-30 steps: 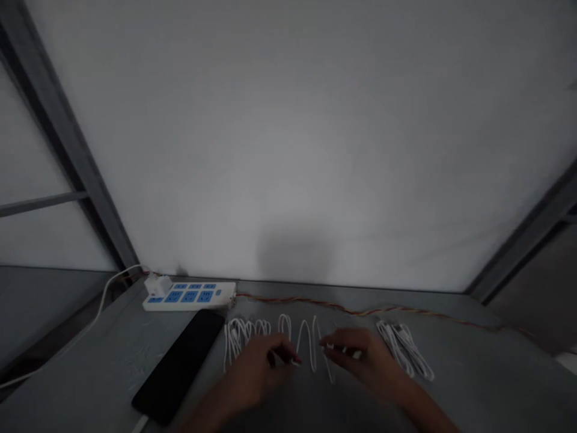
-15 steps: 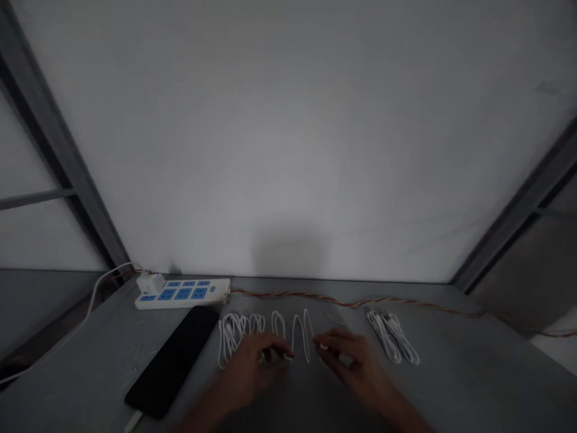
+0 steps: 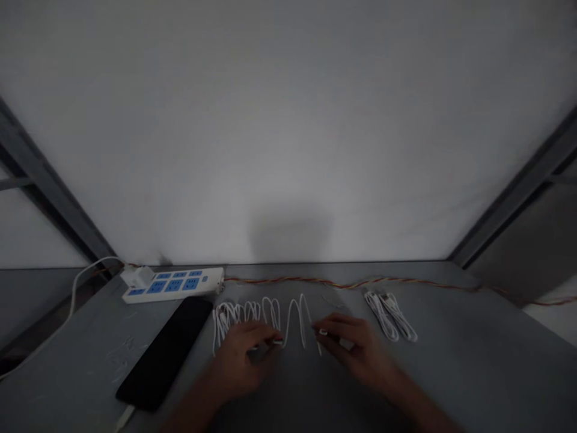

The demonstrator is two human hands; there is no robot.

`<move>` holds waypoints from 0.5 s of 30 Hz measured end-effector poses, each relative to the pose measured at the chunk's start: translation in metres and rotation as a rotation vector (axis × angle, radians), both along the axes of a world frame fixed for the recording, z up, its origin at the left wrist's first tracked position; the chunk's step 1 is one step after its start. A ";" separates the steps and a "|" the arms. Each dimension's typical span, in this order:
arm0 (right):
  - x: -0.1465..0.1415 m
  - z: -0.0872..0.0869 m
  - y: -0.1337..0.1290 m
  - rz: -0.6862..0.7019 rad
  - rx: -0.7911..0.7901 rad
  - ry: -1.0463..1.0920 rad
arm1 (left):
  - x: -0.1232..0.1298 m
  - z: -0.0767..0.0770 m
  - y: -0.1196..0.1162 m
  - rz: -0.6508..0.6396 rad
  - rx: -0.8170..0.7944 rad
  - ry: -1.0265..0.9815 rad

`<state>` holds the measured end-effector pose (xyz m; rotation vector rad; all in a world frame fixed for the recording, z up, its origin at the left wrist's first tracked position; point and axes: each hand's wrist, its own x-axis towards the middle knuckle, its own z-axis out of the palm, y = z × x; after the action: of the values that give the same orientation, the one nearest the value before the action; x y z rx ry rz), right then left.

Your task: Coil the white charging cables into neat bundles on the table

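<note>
the white charging cable (image 3: 297,322) stands in narrow loops on the table, right between my hands. my left hand (image 3: 246,361) is curled closed, pinching the smooth cable near its end, while my right hand (image 3: 351,350) is half curled, its fingers pinching a small white connector (image 3: 323,332). just left of the loops lies a tangled bundle of white cable (image 3: 229,322); to the right, a neat coil of white cable (image 3: 390,316). farther out are a glossy black phone (image 3: 164,355), a white power strip (image 3: 171,285) with blue sockets, and a twisted red-yellow wire (image 3: 342,282) along the grey table (image 3: 473,337).
</note>
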<state>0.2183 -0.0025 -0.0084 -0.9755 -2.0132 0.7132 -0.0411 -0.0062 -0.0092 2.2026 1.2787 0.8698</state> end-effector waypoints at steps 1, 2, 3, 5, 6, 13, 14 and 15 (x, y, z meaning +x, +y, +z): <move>0.000 0.000 0.000 -0.001 -0.001 0.000 | -0.001 -0.001 0.000 -0.016 0.012 0.011; 0.000 0.001 0.000 -0.003 0.003 0.000 | -0.002 -0.003 0.000 -0.030 0.022 0.023; -0.001 0.001 0.000 -0.005 0.012 0.001 | -0.002 -0.004 0.000 -0.038 0.033 0.031; -0.001 0.002 -0.001 -0.001 0.034 0.003 | -0.002 -0.006 -0.001 -0.032 0.063 0.040; -0.002 0.003 -0.002 0.008 0.048 0.009 | -0.002 -0.008 -0.001 -0.024 0.086 0.038; -0.004 0.010 -0.003 0.049 0.108 0.020 | 0.004 -0.009 0.001 -0.117 0.245 -0.004; -0.004 0.010 -0.003 0.051 0.112 0.016 | 0.004 -0.008 0.001 -0.136 0.266 -0.005; -0.003 0.009 -0.002 0.056 0.115 0.014 | 0.004 -0.007 0.002 -0.152 0.284 -0.006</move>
<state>0.2150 -0.0048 0.0004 -0.8480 -2.0526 0.6243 -0.0368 -0.0044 -0.0166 2.4752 1.0197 1.0502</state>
